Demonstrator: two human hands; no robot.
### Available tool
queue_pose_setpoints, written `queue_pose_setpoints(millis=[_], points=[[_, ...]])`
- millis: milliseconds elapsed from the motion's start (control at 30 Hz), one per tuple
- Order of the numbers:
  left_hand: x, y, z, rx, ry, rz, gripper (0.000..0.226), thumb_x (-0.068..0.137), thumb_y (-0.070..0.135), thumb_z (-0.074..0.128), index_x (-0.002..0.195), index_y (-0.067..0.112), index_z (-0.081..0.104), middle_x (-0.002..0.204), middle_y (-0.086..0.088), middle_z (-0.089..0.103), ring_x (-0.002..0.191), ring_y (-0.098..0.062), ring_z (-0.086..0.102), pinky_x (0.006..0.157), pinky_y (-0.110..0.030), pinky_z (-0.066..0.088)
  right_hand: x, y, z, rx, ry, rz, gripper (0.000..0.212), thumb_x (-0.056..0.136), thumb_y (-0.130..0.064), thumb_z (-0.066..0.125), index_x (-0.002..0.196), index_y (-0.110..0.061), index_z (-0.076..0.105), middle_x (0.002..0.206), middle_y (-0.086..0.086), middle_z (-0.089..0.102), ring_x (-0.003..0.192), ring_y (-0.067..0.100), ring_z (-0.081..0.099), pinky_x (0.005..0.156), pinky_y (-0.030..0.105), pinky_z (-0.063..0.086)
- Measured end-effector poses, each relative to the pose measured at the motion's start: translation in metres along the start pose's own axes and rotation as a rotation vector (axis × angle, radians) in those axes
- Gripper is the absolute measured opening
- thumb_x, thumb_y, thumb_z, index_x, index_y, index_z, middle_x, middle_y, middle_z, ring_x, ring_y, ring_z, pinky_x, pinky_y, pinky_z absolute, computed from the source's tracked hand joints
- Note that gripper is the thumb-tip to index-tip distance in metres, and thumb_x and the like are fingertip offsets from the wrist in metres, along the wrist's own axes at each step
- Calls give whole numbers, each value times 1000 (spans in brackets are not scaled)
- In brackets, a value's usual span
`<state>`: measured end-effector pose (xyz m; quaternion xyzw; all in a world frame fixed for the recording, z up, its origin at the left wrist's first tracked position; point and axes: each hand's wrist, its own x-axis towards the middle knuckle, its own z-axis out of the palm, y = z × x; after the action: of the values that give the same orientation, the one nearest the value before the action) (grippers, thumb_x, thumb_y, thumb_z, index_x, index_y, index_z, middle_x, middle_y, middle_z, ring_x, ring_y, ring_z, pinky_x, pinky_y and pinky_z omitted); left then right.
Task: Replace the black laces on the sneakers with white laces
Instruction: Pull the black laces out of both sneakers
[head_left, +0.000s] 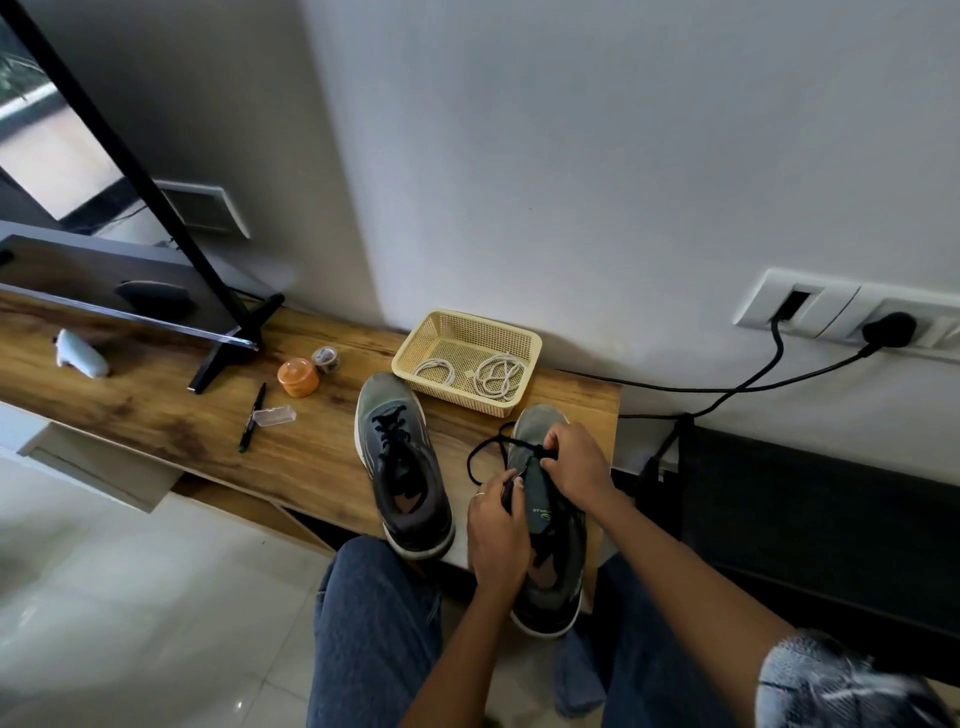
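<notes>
Two grey sneakers stand side by side on the wooden shelf (291, 457). The left sneaker (400, 462) still carries its black lacing. The right sneaker (550, 525) lies under both my hands. My right hand (576, 460) pinches the black lace (483, 452) over the shoe's front eyelets. My left hand (496, 535) grips the shoe's left side and pinches the lace near the tongue. A loose loop of black lace hangs out to the left of the shoe. Two coiled white laces (496, 376) lie in the yellow basket (415, 345) behind the shoes.
A black pen (253, 418), a clear plastic case (275, 415), an orange tub (297, 378) and a small jar (326, 358) lie left of the sneakers. A TV stand leg (228, 343) stands further left. Black cables (727, 389) run from wall sockets at right.
</notes>
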<state>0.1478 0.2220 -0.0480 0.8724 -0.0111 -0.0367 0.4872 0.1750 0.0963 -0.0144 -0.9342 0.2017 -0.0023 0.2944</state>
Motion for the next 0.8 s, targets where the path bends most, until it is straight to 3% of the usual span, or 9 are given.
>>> queue_pose_setpoints(millis=[100,200,267,400,500,600,700,800], points=[[0,1,2,-7,-1,-3,27,98,29,49,118,21,65,113,6,65,106,-11,57,82,-20,40,-1,0,2,-105,16,-61,11,88,-3,57,98,-7,59,98,3,53,93,21,53,75,31,43],[0,5,0,-2,6,-6,26,98,28,49,117,21,65,111,6,66,105,-11,57,79,-17,37,-1,-5,0,-216,0,-98,17,88,4,48,88,-4,63,95,12,61,90,26,58,68,33,44],[-1,6,-2,1,2,-14,25,98,29,50,116,22,65,109,5,65,104,-12,57,77,-19,38,0,-10,-8,-193,4,-76,15,87,4,52,84,-3,65,92,11,62,88,26,60,65,31,44],[-2,8,-8,5,-31,-33,35,94,36,53,127,24,56,117,2,62,113,-19,55,86,-30,45,-10,-24,-51,-15,0,-67,10,85,-3,64,88,-10,71,90,2,67,82,17,62,72,31,52],[-2,15,-16,-8,-91,-48,66,91,41,57,148,26,29,143,1,44,131,-19,40,100,-33,36,-39,-35,-94,171,-131,-84,10,85,-5,67,91,-12,70,84,-3,66,77,12,63,67,18,50],[-2,26,-24,-54,-160,60,75,90,38,59,152,31,16,152,4,32,136,-15,31,104,-30,29,-70,-41,-118,442,-182,-108,10,84,-4,68,90,-12,70,84,3,71,76,16,70,69,18,54],[-1,36,-30,4,-144,180,57,94,32,53,147,30,31,153,3,30,138,-16,30,108,-34,30,-90,-48,-128,714,-177,-119,12,82,1,68,91,-7,70,86,8,72,78,18,71,74,24,57],[-3,45,-37,-13,-86,182,25,99,26,46,119,18,59,136,-5,49,125,-23,46,97,-33,40,-102,-54,-132,936,-119,-135,14,82,8,66,90,-3,68,88,11,70,81,19,70,75,27,58]])
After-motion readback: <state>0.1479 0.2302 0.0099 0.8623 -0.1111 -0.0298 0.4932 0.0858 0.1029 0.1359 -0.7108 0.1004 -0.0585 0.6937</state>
